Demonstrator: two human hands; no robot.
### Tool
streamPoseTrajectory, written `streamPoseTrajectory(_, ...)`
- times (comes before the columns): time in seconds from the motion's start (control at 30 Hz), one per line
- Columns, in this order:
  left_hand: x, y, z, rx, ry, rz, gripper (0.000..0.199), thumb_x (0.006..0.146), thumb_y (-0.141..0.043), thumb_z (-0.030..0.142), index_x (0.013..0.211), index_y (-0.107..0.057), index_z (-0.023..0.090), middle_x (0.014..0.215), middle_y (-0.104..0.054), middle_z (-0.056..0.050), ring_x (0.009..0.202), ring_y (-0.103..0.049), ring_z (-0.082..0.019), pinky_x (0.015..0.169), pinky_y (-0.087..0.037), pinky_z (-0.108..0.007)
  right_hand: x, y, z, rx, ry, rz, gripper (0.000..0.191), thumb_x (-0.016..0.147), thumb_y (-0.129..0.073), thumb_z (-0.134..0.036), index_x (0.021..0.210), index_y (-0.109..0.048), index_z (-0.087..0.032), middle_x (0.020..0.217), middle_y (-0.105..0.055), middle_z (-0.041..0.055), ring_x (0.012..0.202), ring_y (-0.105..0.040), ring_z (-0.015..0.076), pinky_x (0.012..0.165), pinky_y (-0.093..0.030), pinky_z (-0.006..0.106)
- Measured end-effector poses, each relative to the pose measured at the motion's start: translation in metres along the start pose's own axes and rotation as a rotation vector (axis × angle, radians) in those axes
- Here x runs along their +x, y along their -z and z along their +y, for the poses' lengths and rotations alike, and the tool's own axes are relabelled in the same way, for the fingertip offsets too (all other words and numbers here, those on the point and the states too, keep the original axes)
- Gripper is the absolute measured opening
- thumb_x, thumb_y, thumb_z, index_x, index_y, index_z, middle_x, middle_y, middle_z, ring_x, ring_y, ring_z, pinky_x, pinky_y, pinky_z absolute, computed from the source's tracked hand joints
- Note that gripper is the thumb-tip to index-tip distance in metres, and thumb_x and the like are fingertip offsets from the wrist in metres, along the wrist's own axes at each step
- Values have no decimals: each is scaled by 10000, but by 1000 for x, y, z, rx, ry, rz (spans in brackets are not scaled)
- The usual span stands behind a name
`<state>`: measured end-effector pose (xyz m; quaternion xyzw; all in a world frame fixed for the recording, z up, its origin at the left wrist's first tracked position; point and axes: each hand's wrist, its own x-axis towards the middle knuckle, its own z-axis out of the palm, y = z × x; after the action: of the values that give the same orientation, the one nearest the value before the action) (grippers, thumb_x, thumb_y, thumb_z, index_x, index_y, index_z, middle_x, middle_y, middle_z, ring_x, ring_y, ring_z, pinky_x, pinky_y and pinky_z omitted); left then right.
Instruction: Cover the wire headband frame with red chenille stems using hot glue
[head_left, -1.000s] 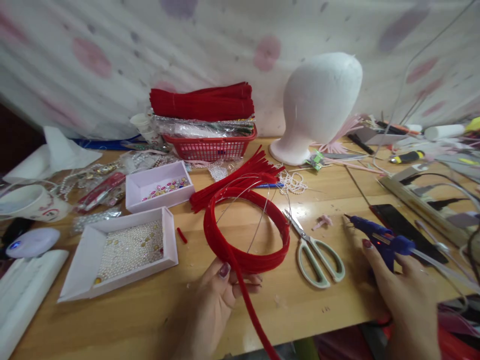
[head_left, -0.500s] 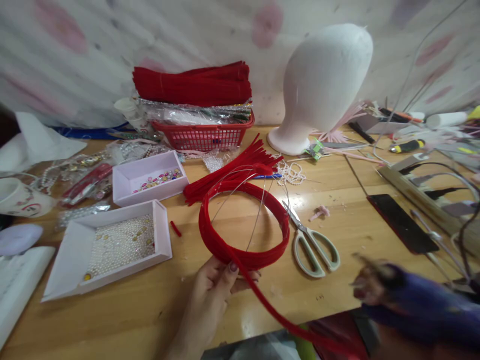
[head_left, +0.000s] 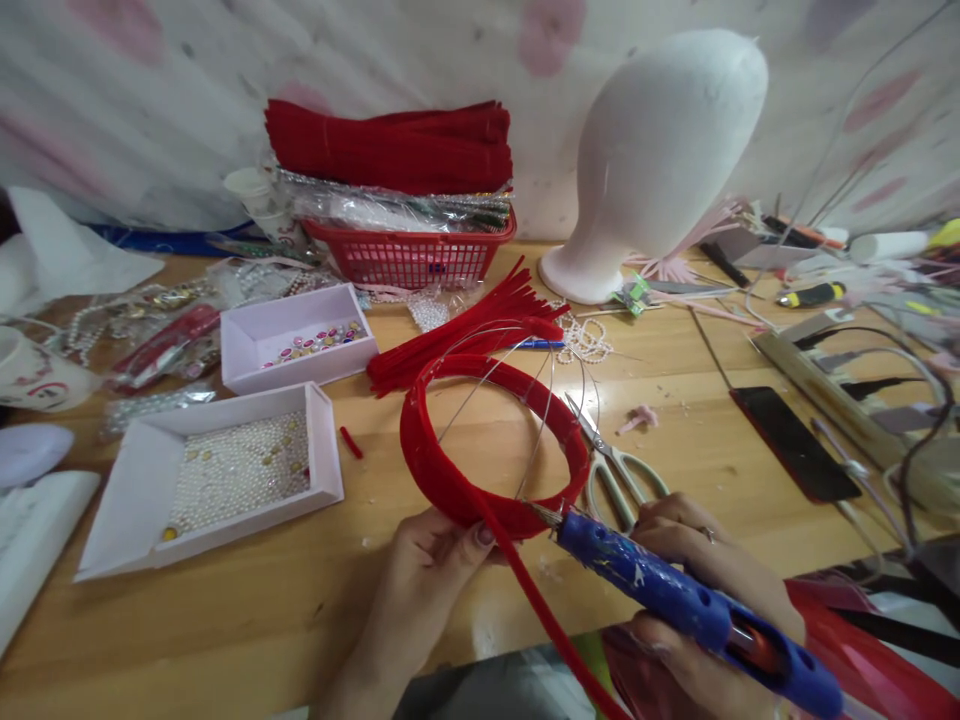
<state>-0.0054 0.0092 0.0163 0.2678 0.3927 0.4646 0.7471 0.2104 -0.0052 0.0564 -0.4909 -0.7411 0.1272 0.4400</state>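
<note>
My left hand pinches the lower edge of a red fuzzy hoop between thumb and fingers. Thin bare wires arch over the top of the hoop. A long red fuzzy strip trails from the pinch down to the lower right. In my right hand is a blue hot glue gun, worn and smeared. Its metal tip touches or sits very close to the hoop's lower right rim. Scissors with pale handles lie behind, partly hidden by the hoop and glue gun.
White boxes of pearl beads and coloured gems stand left. Behind are a bundle of red strips, a red basket and a white foam head. A phone and power strip lie right.
My right hand has swung in from the lower right, bringing the glue gun to the hoop's rim. The hoop has shifted slightly right in my left hand.
</note>
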Motion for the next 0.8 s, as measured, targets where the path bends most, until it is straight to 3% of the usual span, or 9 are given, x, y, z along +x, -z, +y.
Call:
streamPoseTrajectory(0.2, -1, -2, 2, 0, -5, 14, 402, 729, -857, 542, 865, -845, 163, 847, -828, -109, 753, -765, -231, 765, -635, -343, 2, 10, 5, 48, 47, -122, 310, 911, -661, -522, 871, -630, -216, 689, -575, 14, 673, -543, 189, 547, -450, 308)
streamPoseTrajectory(0.37, 0, -1, 1, 6, -22, -19, 416, 733, -853, 544, 899, -847, 162, 850, -829, -112, 749, -762, -226, 753, -635, -331, 3, 7, 0, 41, 40, -30, 329, 906, -673, -534, 847, -627, -213, 664, -566, 4, 661, -535, 184, 554, -443, 315)
streamPoseTrajectory(0.57, 0, 0, 0, 14, -21, -5, 402, 749, -847, 529, 900, -843, 157, 857, -830, -118, 751, -766, -234, 777, -639, -352, 7, 9, -2, -17, 71, -98, 310, 905, -682, -514, 847, -624, -215, 660, -568, 9, 630, -539, 184, 518, -451, 318)
streamPoseTrajectory(0.8, -1, 1, -1, 31, -21, 1, 437, 735, -848, 554, 907, -841, 153, 855, -828, -123, 745, -766, -237, 781, -640, -366, 4, 10, 1, 0, 103, -72, 293, 874, -721, -487, 847, -627, -211, 644, -568, 8, 627, -534, 187, 517, -448, 322)
